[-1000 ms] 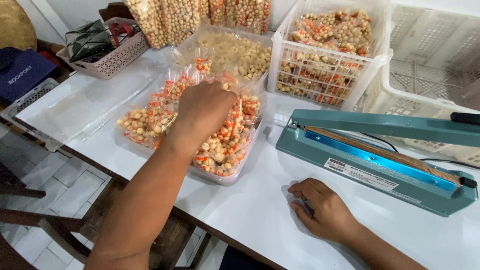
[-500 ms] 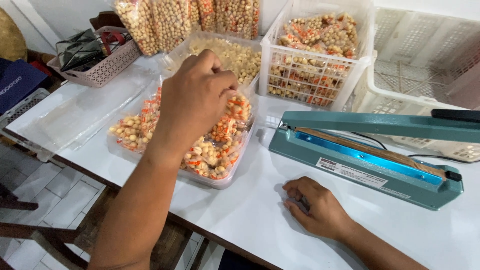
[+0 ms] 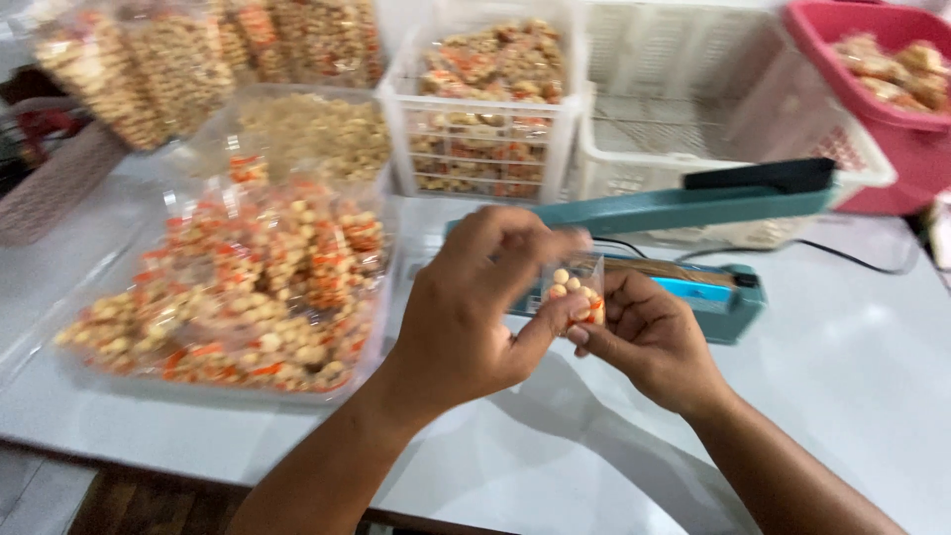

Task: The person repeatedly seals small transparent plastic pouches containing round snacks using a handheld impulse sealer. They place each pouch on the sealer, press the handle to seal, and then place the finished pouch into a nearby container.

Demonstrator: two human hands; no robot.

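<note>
Both bare forearms entered from the lower edge and converged at centre. The left hand (image 3: pixel 466 307) was raised, palm turned toward the right, with fingers curled and the thumb extended across to meet the fingertips in a pinch grip. The right hand (image 3: pixel 649 342) sat just beside it, slightly lower, knuckles outward, its fingers (image 3: pixel 624 297) bent upward and closed in a matching pinch grip. The fingertips of both hands met. Both wrists were held clear of the worktop.

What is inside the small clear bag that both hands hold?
The small clear bag holds a few round pale snack pieces and some orange ones. The left hand and right hand cover its lower part, so the rest is hidden.
</note>
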